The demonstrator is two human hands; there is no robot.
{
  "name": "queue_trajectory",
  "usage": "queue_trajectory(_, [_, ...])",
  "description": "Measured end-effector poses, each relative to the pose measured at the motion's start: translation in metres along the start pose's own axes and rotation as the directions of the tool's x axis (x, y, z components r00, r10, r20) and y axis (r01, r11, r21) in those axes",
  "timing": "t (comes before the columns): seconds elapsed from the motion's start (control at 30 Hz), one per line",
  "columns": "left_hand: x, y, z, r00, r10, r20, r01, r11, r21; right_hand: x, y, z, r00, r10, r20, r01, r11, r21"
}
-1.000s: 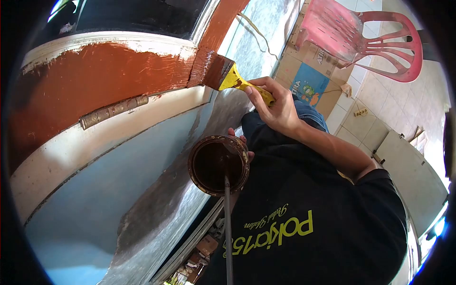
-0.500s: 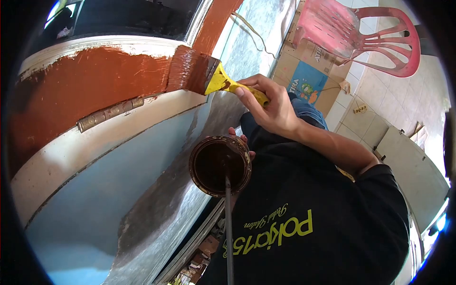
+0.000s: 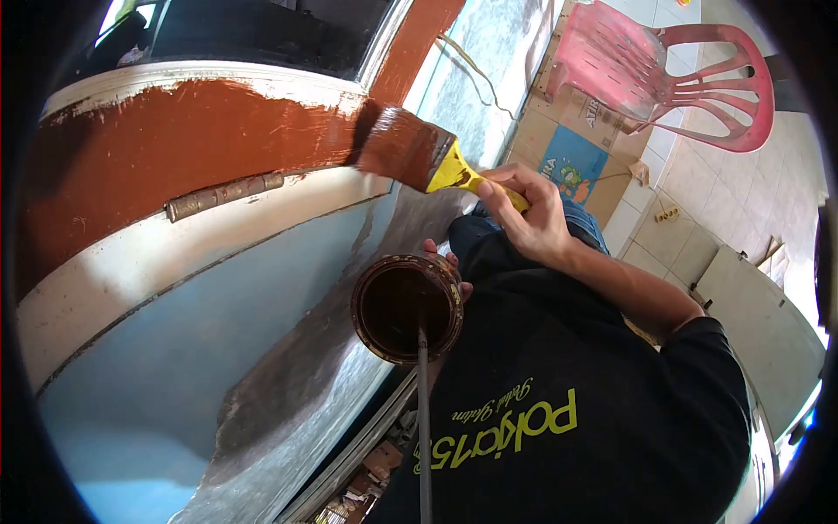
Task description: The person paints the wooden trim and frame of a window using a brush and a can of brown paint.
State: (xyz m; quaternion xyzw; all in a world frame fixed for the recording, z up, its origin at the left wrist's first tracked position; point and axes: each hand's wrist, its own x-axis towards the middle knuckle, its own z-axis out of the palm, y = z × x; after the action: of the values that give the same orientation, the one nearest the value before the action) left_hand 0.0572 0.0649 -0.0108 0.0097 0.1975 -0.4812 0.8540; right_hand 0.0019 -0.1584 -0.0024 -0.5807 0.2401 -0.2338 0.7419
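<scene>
My right hand (image 3: 528, 214) grips the yellow handle of a wide paintbrush (image 3: 454, 170). Its bristles, loaded with brown-red paint, lie at the lower edge of the red-brown painted wooden frame (image 3: 236, 131), near the corner where an upright meets it. Below, my left hand (image 3: 465, 288) is wrapped round a round paint can (image 3: 356, 306); only some fingertips show past its rim. Dark brown paint coats the inside of the can. A thin grey rod (image 3: 424, 419) stands in it and runs down toward the bottom of the view.
A metal hinge (image 3: 225, 196) sits under the painted wood, above a cream strip and a light blue panel (image 3: 175, 349). Dark glass (image 3: 262, 35) lies beyond the white trim. To the right are a red plastic chair (image 3: 611, 61), flattened cardboard (image 3: 532, 144) and a tiled floor (image 3: 724, 192).
My right hand has drawn the brush right and slightly down along the wood, and its bristles now overhang the lower edge. The can stays nearly in place in my left hand.
</scene>
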Motion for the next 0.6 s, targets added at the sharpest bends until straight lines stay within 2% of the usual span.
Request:
queue_trajectory(0.03, [-0.001, 0.001, -0.004, 1.0, 0.019, -0.02, -0.019, 1.0, -0.011, -0.003, -0.003, 0.0, 1.0, -0.023, 0.007, 0.022, 0.997, 0.067])
queue_trajectory(0.1, [-0.003, 0.002, -0.007, 0.997, 0.048, -0.068, -0.05, 0.998, -0.031, 0.003, -0.02, 0.009, 1.0, -0.02, 0.024, 0.019, 0.999, 0.025])
queue_trajectory(0.2, [-0.005, -0.004, 0.0, 0.995, 0.081, -0.052, -0.078, 0.995, 0.065, 0.021, -0.011, 0.017, 0.996, -0.09, 0.019, 0.091, 0.994, -0.06])
queue_trajectory(0.3, [-0.004, -0.004, 0.001, 0.997, 0.081, -0.019, -0.079, 0.995, 0.064, 0.026, 0.006, 0.013, 0.999, -0.049, -0.008, 0.048, 0.992, -0.113])
queue_trajectory(0.4, [-0.004, 0.0, -0.004, 0.992, 0.071, -0.1, -0.077, 0.996, -0.054, 0.024, 0.014, 0.007, 1.0, -0.016, -0.017, 0.012, 0.979, -0.206])
queue_trajectory(0.5, [-0.003, 0.007, -0.006, 0.988, 0.05, -0.143, -0.057, 0.997, -0.046, 0.016, 0.019, -0.006, 1.0, 0.007, -0.023, -0.012, 0.973, -0.229])
queue_trajectory(0.6, [-0.001, 0.0, -0.001, 0.999, 0.036, -0.016, -0.037, 0.996, -0.078, -0.002, 0.017, -0.025, 0.997, -0.06, -0.04, 0.045, 0.951, -0.307])
